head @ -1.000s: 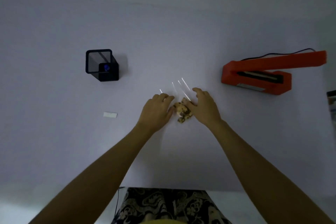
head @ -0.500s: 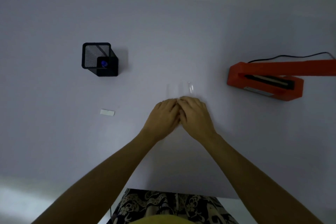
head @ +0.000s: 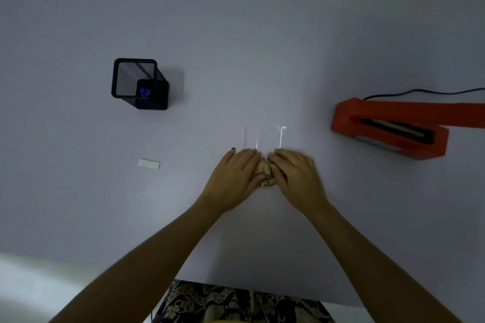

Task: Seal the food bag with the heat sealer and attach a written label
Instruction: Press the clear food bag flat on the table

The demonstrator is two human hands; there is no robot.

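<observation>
A clear plastic food bag (head: 265, 137) lies flat at the table's middle, its far end reaching away from me. Brownish food (head: 263, 174) shows inside it between my hands. My left hand (head: 232, 177) presses on the bag's near left part with its fingers laid fairly flat. Just to the right, my right hand (head: 296, 178) rests on the bag, slightly blurred. The orange heat sealer (head: 388, 128) stands at the right with its arm lifted. A small white label (head: 148, 164) lies on the table left of my hands.
A black mesh pen holder (head: 139, 84) with a blue-capped pen (head: 145, 92) stands at the back left. The sealer's black cable (head: 420, 92) runs off to the right. The table's near edge (head: 249, 286) is close to my patterned clothing.
My hands, pressed together over the food half a second ago, have parted a little, so the food shows between them again. The bag's far end now lies flatter.
</observation>
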